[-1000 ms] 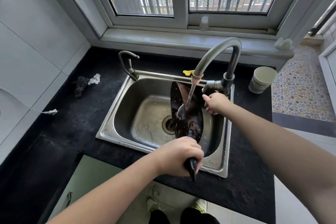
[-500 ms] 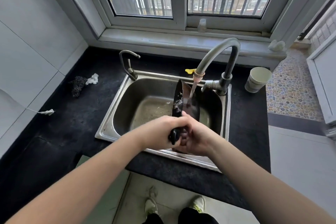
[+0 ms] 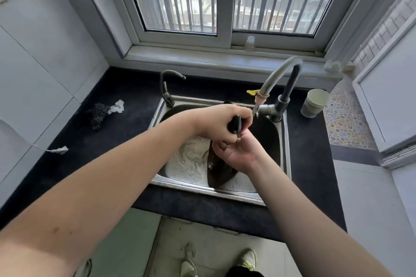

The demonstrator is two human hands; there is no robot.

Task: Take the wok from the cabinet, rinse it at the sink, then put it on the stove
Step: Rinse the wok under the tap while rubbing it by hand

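Note:
The dark wok [image 3: 219, 174] stands on edge inside the steel sink [image 3: 209, 189], its bowl low near the front wall. My left hand [image 3: 219, 122] is shut on the wok's black handle [image 3: 234, 123] above the basin. My right hand [image 3: 236, 153] is cupped against the wok just below the handle, fingers curled on its surface. The tall grey faucet [image 3: 281, 78] arches over the right side of the basin; I cannot tell from this frame whether water is running. Most of the wok is hidden behind both hands.
A small second tap [image 3: 167, 87] stands at the sink's back left. A pale cup [image 3: 315, 103] sits on the black counter [image 3: 126, 123] at right. A dark scrubber with a white rag [image 3: 102, 111] lies at left. A window sill runs behind.
My left hand has lifted the handle up and toward the faucet, tipping the wok bowl down into the basin. My right hand has shifted lower onto the wok.

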